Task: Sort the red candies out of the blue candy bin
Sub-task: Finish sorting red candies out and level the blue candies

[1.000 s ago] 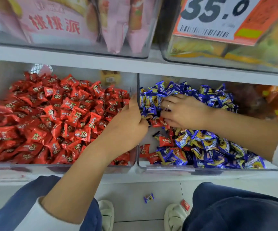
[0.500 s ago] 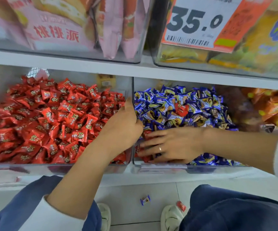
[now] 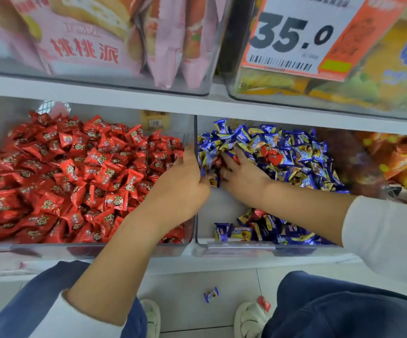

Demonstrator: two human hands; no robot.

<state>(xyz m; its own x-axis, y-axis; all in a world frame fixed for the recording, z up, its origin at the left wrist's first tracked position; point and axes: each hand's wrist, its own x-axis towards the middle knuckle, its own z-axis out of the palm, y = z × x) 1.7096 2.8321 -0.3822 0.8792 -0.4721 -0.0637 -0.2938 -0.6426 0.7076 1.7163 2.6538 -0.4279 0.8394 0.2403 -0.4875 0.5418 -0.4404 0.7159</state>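
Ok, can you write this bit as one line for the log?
left hand: on bin divider | right hand: fingers in blue candy bin | red candies: some left among blue

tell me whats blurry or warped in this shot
Head view: the top shelf packs and the price tag are smeared by motion blur; the red candies and blue candies stay fairly sharp; the shelf edge bows from wide-angle distortion; lighting is soft and even, with no hard shadows.
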